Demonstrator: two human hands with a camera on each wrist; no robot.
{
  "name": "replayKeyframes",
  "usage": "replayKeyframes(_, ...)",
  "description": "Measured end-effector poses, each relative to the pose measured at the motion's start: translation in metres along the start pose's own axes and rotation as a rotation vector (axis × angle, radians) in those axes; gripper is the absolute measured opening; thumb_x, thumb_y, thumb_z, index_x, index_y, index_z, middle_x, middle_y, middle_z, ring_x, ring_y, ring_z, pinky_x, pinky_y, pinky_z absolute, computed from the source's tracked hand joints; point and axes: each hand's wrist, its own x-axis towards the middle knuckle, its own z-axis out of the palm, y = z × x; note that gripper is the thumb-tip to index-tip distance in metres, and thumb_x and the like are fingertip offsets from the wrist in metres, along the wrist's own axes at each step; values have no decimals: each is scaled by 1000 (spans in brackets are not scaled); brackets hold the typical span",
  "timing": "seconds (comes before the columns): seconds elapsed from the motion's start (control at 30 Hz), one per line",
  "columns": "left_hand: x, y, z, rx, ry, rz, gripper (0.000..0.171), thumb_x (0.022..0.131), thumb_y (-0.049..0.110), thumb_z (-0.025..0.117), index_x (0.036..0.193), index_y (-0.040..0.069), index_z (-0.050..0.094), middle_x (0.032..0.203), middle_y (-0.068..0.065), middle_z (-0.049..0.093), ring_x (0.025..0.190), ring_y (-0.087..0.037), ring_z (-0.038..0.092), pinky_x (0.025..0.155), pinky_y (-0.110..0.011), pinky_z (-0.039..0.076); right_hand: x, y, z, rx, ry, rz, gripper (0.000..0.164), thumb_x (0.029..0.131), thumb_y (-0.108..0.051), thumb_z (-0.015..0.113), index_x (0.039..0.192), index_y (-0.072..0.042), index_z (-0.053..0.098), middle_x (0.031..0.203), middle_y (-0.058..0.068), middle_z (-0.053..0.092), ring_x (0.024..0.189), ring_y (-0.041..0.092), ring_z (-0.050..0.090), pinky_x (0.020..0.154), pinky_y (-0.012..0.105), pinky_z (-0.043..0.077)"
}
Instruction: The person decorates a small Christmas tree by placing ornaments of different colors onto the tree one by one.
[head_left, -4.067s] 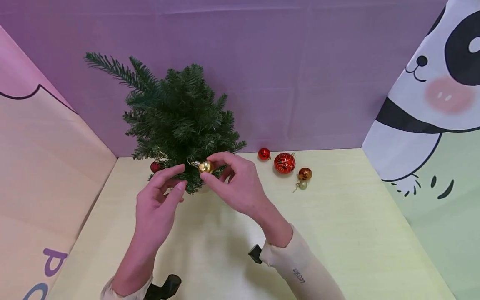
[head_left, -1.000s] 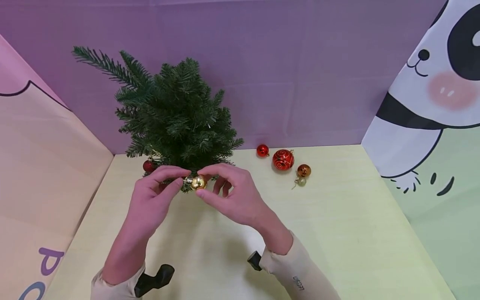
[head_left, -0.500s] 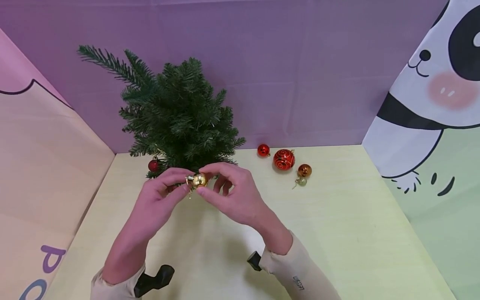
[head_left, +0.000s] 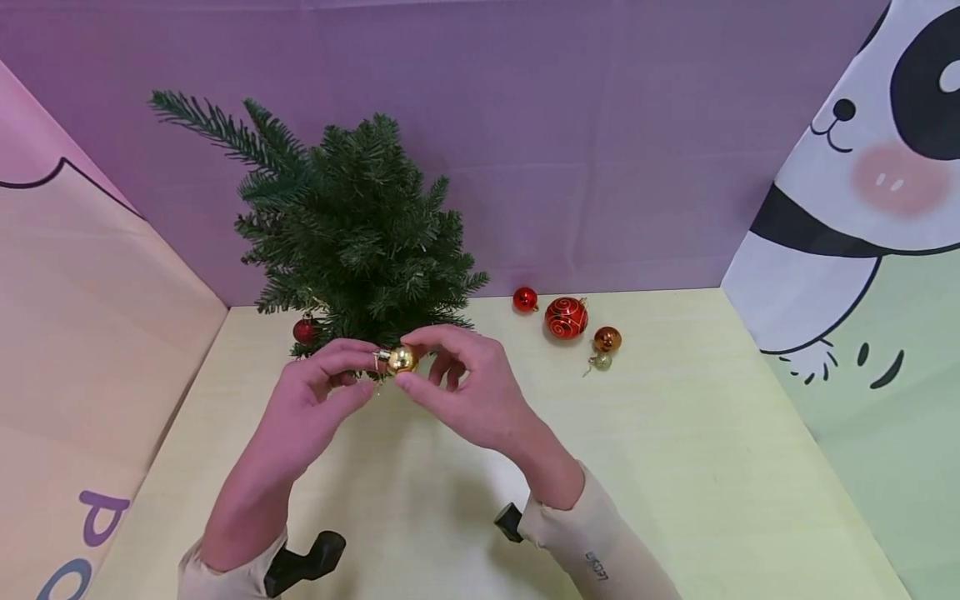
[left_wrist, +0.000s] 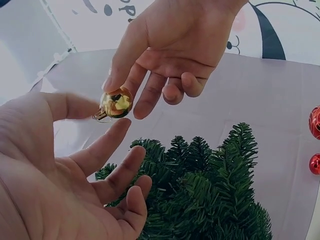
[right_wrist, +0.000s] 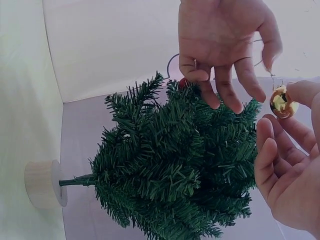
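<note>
Between thumb and index finger my right hand (head_left: 476, 383) pinches a small shiny gold Christmas bauble (head_left: 402, 360), its cap pointing left. My left hand (head_left: 318, 408) is beside the cap, with thumb and index finger apart. In the left wrist view, the left thumb (left_wrist: 75, 105) reaches the bauble's cap (left_wrist: 101, 115), while the other fingers are spread and loosely bent. A thin thread or loop (right_wrist: 273, 80) rises from the cap in the right wrist view. Directly behind both hands stands a small artificial Christmas tree (head_left: 360, 225), and a dark red bauble (head_left: 305, 330) hangs at its lower left.
Right of the tree on the pale table (head_left: 675, 450) lie a small red bauble (head_left: 525, 299), a larger red patterned bauble (head_left: 566, 318), a copper bauble (head_left: 607, 339) and a tiny pale-gold one (head_left: 602, 362). A purple backdrop (head_left: 600, 150) closes off the back.
Since the earliest frame, the gold bauble has come down and slightly left, towards me. The left thumb and index finger met at its cap a second ago; now they are apart.
</note>
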Motion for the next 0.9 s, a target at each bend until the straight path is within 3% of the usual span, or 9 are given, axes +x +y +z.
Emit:
replayKeyframes(0.13, -1, 0, 4, 85, 22, 26, 18, 86, -1, 71, 104, -2, 72, 115, -7, 61, 109, -9, 51, 83, -29, 41, -1, 1, -2, -7, 4, -9, 27, 85, -8, 75, 111, -8, 67, 97, -2, 66, 69, 11, 58, 55, 28, 47)
replayKeyframes(0.27, 1, 0, 12, 132, 125, 62, 11, 85, 1, 73, 96, 0, 75, 107, -4, 64, 102, -9, 55, 78, -28, 43, -1, 3, -4, -3, 12, -12, 25, 86, -8, 74, 110, -8, 68, 97, -1, 66, 67, 12, 58, 56, 28, 48)
replayKeyframes(0.4, 1, -1, 16, 103, 240, 98, 9, 84, -6, 71, 91, -2, 75, 99, -3, 66, 95, -10, 59, 74, -23, 44, -1, 5, -6, -12, 25, -22, 24, 86, -9, 74, 109, -9, 68, 95, -2, 66, 66, 12, 57, 57, 28, 48)
replayKeyframes(0.57, 1, -1, 19, 54, 323, 131, 11, 84, -10, 69, 92, -4, 74, 97, 1, 65, 92, -13, 59, 72, -21, 45, -2, 7, -8, -8, 39, -21, 24, 86, -10, 74, 109, -9, 68, 95, -1, 66, 64, 12, 56, 57, 28, 49)
replayKeyframes(0.7, 1, -1, 20, 79, 392, 176, 13, 85, -9, 68, 95, -3, 74, 97, 1, 66, 93, -13, 60, 72, -21, 44, -3, 9, -9, 7, 42, -10, 24, 85, -9, 75, 109, -8, 68, 96, -1, 67, 63, 12, 56, 57, 29, 49)
replayKeyframes(0.9, 4, 0, 20, 79, 418, 240, 14, 86, -10, 66, 97, -6, 74, 98, -2, 67, 93, -12, 59, 70, -20, 44, -3, 13, -9, 11, 31, 17, 25, 85, -8, 75, 109, -8, 68, 95, -1, 66, 63, 12, 56, 56, 28, 48)
